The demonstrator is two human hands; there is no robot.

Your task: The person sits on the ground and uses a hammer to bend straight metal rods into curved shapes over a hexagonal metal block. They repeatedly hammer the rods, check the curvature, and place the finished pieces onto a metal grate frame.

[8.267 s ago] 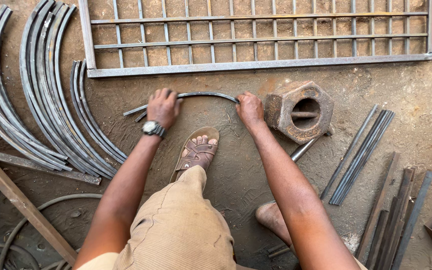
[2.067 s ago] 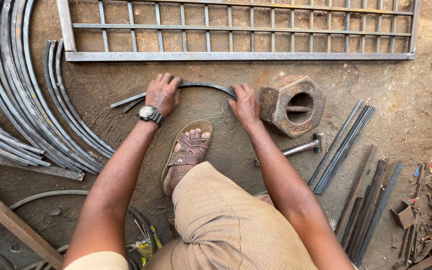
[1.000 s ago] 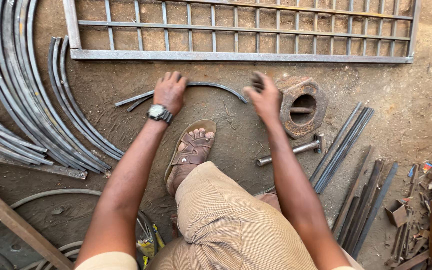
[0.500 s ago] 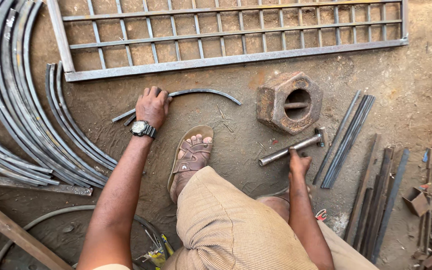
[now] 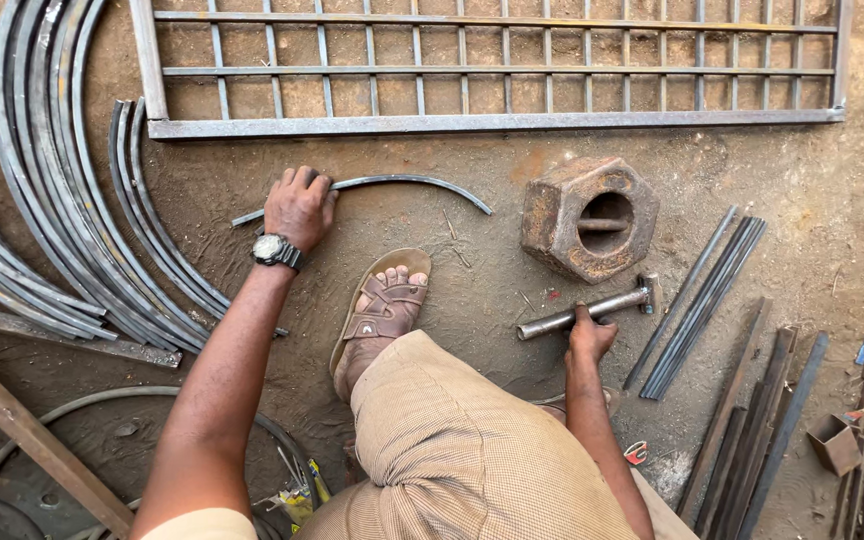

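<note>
While the left hand [image 5: 299,207] presses flat on the curved metal strip [image 5: 407,184] on the ground, the right hand [image 5: 590,335] grips the hammer handle [image 5: 580,313] beside the hexagonal block [image 5: 584,216].

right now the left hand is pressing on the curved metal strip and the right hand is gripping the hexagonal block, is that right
Not quite. In the head view the left hand does press on the curved metal strip, but the right hand grips the hammer's metal handle, lying on the ground just below the hexagonal block, which it does not touch.
</note>
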